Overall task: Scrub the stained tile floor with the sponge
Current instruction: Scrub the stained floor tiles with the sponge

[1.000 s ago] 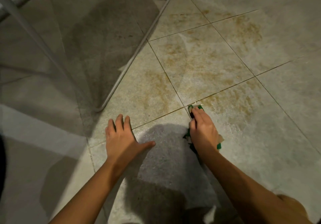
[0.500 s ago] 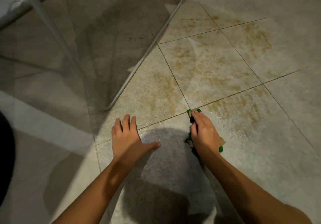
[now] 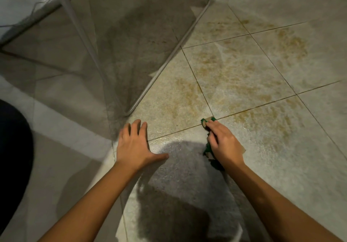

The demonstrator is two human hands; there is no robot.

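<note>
My right hand (image 3: 224,144) presses a green and tan sponge (image 3: 207,121) flat on the tile floor (image 3: 244,76), right at a crossing of grout lines. Most of the sponge is hidden under the hand; green bits show at the fingertips and at the wrist side. Brown-yellow stains spread over the tiles ahead and to the right of the sponge. The tile under and right of the hand glistens wet. My left hand (image 3: 136,145) lies flat on the floor to the left, fingers spread, holding nothing.
A thin metal frame (image 3: 165,63) with a translucent panel (image 3: 112,53) stands on the floor to the left and ahead, its bottom rail running diagonally. A dark shape (image 3: 13,157) sits at the left edge. My own shadow falls on the near tile.
The sponge and right hand stay at the grout crossing, shifted only slightly. The view has tilted so more of the frame and panel shows at the top. The left hand keeps its place.
</note>
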